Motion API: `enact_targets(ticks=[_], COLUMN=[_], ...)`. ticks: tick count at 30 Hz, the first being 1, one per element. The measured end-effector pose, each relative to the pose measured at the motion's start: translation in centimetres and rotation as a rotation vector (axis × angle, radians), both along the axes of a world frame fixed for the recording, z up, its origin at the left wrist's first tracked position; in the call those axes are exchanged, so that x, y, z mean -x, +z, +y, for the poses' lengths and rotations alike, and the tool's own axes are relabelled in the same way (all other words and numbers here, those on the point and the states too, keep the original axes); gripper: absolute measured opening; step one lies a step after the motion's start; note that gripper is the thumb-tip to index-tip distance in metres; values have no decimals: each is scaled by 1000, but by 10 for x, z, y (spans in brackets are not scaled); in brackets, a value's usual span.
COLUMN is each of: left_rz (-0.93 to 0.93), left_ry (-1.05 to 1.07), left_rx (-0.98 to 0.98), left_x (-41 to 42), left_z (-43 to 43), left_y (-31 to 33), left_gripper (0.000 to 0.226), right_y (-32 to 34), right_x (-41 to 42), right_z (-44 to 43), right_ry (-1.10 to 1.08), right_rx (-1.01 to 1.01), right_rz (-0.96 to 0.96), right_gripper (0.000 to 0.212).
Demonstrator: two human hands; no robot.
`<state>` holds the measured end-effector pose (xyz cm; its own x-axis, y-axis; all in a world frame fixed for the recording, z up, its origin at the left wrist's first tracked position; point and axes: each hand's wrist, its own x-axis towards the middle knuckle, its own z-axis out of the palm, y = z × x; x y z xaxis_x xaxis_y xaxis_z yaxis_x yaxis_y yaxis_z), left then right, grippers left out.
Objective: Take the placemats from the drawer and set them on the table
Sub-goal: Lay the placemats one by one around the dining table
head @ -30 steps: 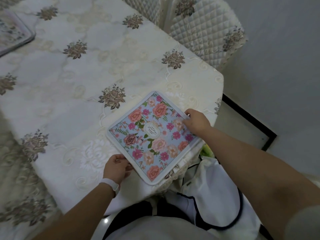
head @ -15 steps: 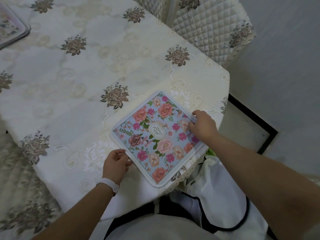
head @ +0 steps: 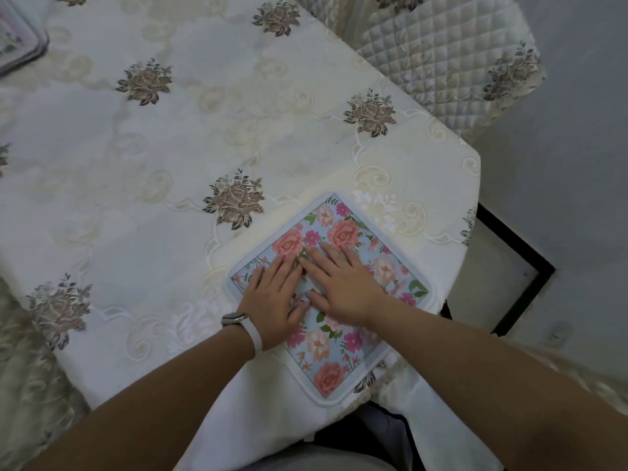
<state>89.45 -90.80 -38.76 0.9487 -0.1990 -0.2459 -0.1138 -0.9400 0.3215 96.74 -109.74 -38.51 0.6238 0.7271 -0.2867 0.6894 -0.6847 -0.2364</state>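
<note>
A square placemat (head: 343,351) with pink and peach flowers on light blue and a white border lies flat on the table (head: 170,147), near its front right corner and turned like a diamond. My left hand (head: 275,300) lies on the mat's left half with its fingers straight, a white watch on the wrist. Beside it, my right hand (head: 343,283) presses flat on the mat's middle, and the fingertips of both hands almost touch. A corner of a second placemat (head: 20,45) shows at the far left edge of the table.
A cream tablecloth with brown embroidered roses covers the table. A chair with a quilted cream cover (head: 441,56) stands at the far right corner. To the right the floor has a black-framed panel (head: 509,283).
Both hands let go of the mat's side edges and moved onto its top, where they now lie flat. The mat sits on the table as before; my view shifted closer.
</note>
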Motion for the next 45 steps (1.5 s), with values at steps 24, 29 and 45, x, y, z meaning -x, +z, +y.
enact_targets(ticks=[24, 29, 45], left_rz=[-3, -7, 43], left_ry=[137, 179, -39], left_rx=[-133, -130, -158], left_x=[-57, -31, 62], left_z=[58, 75, -3], left_y=[-10, -8, -6], left_gripper=[83, 85, 94], right_y=[-8, -7, -6], right_x=[-95, -67, 44], right_z=[7, -41, -108], right_ry=[-406, -429, -576], right_rx=[7, 34, 86], right_rz=[-36, -39, -24], right_gripper=[70, 69, 72])
